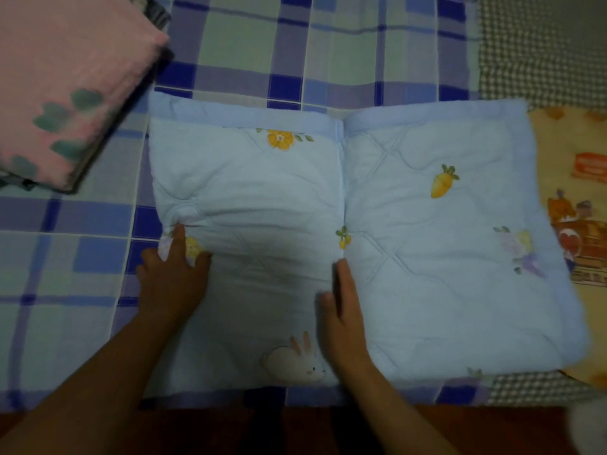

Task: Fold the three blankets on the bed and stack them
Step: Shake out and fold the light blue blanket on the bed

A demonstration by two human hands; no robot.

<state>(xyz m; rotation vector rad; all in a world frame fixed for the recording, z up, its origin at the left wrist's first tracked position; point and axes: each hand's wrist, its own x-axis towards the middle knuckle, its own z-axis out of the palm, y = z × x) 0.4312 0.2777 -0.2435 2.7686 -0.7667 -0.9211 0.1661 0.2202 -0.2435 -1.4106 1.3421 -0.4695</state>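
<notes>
A light blue quilted blanket [410, 251] with carrot, flower and rabbit prints lies folded on the bed, with a crease running down its middle. My left hand [174, 277] holds its left edge, fingers curled round the cloth. Flat along the middle crease, my right hand [341, 310] presses down with straight fingers. A folded pink blanket [65, 80] with green leaf prints sits at the upper left. A yellow blanket [578, 205] with a cartoon print lies at the right, partly under the blue one.
The bed is covered by a blue, green and purple plaid sheet [295, 47]. A brown-and-white checked cloth [538, 50] lies at the upper right. The bed's near edge meets a dark reddish floor [295, 431] at the bottom.
</notes>
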